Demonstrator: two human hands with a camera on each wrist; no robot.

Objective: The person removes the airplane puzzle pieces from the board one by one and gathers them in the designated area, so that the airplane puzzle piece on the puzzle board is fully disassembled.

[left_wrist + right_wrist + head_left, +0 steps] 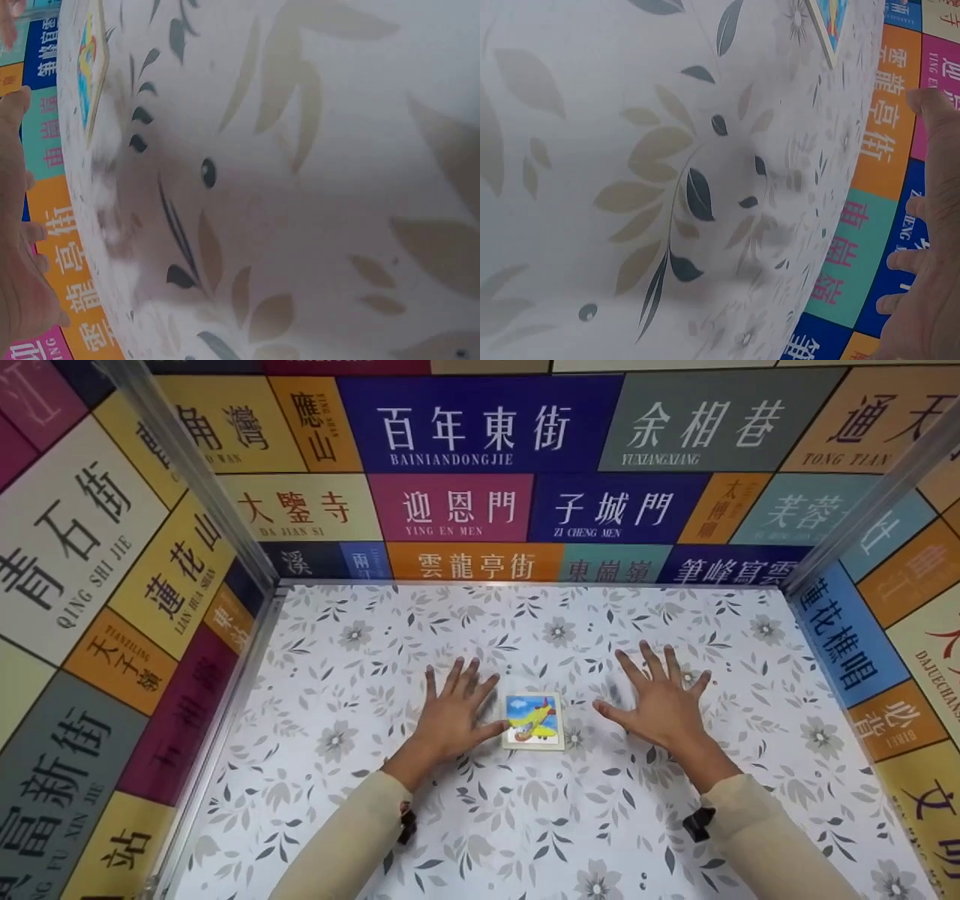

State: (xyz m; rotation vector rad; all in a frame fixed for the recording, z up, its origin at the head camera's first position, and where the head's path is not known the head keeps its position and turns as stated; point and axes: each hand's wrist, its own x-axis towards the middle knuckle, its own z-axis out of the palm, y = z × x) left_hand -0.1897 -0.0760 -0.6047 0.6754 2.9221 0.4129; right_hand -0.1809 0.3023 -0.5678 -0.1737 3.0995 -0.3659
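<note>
A small square picture tile [533, 721] with a yellow airplane on a blue sky lies flat on the patterned table [337, 802]. Just left of it is my left hand [456, 711], fingers spread; in the head view its thumb tip overlaps the tile's left edge, and I cannot tell if they touch. My right hand [664, 705] spreads its fingers to the right of the tile, apart from it and holding nothing. In the left wrist view the tile [91, 71] shows at upper left, beside the left hand [22, 240]. The right wrist view catches a corner of the tile [830, 26] and the right hand [937, 232].
Walls covered in colourful panels with Chinese lettering [480, 424] enclose the table at the back and both sides. A clear rail [210, 742] runs along the left edge. Dark wrist devices [700, 823] sit at both cuffs.
</note>
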